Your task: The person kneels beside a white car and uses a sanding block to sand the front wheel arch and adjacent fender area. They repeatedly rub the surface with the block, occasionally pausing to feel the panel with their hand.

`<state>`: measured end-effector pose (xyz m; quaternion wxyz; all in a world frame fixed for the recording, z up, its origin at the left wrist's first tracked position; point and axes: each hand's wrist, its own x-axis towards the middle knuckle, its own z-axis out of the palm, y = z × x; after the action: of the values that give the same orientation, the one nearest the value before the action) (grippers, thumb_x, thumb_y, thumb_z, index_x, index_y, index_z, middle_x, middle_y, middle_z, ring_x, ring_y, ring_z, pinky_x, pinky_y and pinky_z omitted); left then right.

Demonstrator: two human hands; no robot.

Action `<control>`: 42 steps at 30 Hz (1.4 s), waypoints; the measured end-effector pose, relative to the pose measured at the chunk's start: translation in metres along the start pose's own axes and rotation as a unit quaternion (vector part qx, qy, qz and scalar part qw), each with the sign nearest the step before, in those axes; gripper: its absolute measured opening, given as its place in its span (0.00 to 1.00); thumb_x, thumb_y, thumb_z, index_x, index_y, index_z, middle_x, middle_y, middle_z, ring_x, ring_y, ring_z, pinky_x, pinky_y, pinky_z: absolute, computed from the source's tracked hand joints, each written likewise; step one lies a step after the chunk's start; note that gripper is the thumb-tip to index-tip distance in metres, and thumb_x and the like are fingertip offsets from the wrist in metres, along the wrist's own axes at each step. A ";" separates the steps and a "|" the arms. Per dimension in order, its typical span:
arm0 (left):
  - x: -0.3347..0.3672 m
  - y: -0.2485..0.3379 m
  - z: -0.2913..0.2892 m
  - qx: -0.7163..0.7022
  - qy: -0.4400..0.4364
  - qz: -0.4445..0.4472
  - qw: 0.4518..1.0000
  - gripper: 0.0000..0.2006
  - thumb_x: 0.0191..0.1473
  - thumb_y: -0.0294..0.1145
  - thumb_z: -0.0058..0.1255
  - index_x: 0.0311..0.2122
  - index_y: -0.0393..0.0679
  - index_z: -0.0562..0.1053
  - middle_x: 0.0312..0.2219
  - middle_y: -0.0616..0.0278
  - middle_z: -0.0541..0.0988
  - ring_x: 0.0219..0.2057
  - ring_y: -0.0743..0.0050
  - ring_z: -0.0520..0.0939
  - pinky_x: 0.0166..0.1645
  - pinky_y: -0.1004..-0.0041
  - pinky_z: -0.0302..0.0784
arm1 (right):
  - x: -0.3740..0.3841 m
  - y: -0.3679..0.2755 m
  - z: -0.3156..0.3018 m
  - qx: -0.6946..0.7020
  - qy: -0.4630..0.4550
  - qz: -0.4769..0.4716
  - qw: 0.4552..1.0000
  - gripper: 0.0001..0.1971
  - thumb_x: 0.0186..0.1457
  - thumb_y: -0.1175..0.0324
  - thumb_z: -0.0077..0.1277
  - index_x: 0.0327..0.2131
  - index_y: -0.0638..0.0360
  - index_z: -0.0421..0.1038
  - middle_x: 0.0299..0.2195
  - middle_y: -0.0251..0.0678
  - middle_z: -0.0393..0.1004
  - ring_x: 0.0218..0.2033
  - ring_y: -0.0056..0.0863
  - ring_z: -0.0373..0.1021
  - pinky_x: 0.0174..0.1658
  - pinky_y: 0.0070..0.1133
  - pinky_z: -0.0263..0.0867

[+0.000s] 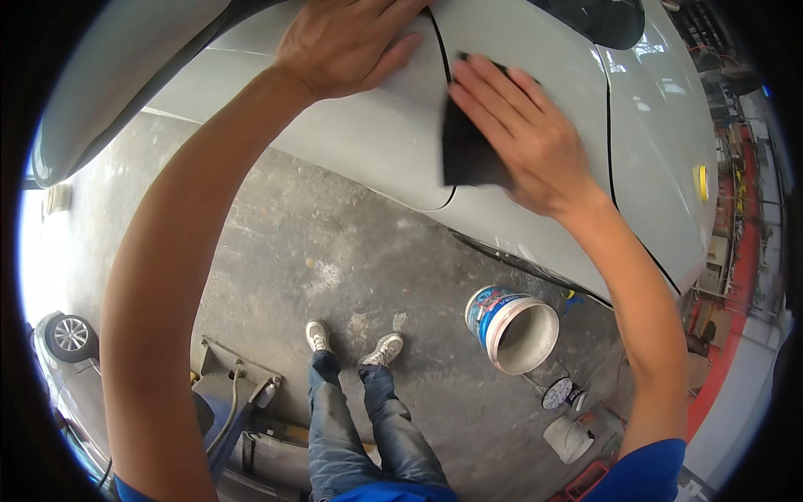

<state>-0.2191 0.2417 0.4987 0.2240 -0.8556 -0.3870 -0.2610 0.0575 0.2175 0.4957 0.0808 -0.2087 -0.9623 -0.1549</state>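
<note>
Under my right hand (539, 142), a black sheet of sandpaper (470, 152) is pressed against the white car body (535, 226). The fingers of that hand lie stretched over the sheet, slightly blurred, close to a dark panel gap. To the left, my left hand (347, 46) rests flat on the same white bodywork with its thumb spread and nothing in it. The upper frame edge cuts off some of its fingers. A dark side mirror or glass part (615, 21) shows at the top right.
A paint bucket (523, 335) stands on the concrete floor (284, 226) right of my feet, with a round sanding disc (558, 393) and white container (567, 437) beyond it. A yellow roll (701, 182) sits on the car. Equipment (238, 376) and another car (71, 335) are at lower left.
</note>
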 end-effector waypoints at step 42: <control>-0.008 -0.002 0.007 0.047 0.077 0.049 0.995 0.33 0.51 0.32 0.44 0.65 0.37 0.61 0.66 0.47 0.63 0.68 0.50 0.62 0.71 0.51 0.54 | -0.045 -0.010 0.010 -0.122 0.010 -0.066 0.990 0.25 0.55 0.73 0.47 0.58 0.55 0.73 0.65 0.19 0.65 0.68 0.18 0.57 0.72 0.34 0.46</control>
<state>-0.2229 0.2424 0.4887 0.3056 -0.8394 -0.3377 -0.2965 0.0929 0.1946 0.4738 0.0539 -0.1519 -0.9469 -0.2782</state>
